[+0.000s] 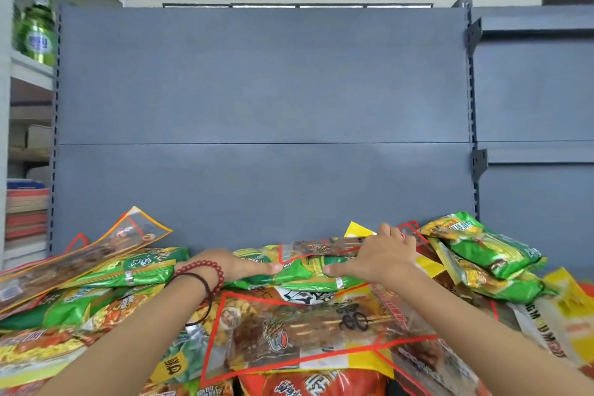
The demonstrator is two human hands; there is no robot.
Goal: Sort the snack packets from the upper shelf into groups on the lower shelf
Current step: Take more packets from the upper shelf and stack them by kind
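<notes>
A heap of snack packets covers the shelf along the bottom of the view. At its middle lies a green packet [302, 270], partly under a clear red-edged packet [321, 247]. My left hand [238, 267], with red beads on the wrist, grips the green packet's left end; its thumb lies along the front and its fingers are hidden behind. My right hand [382, 254] clamps the right end, fingers curled over the clear packet and thumb pressed on the green one. A large clear red-bordered packet [305, 331] lies in front, between my forearms. The lower shelf is out of view.
More green packets are piled at the right [482, 251] and left [138, 270]. A grey back panel [263, 106] rises behind the heap. A green bottle [37, 29] stands on a side shelf at the upper left, above stacked boxes [25, 212].
</notes>
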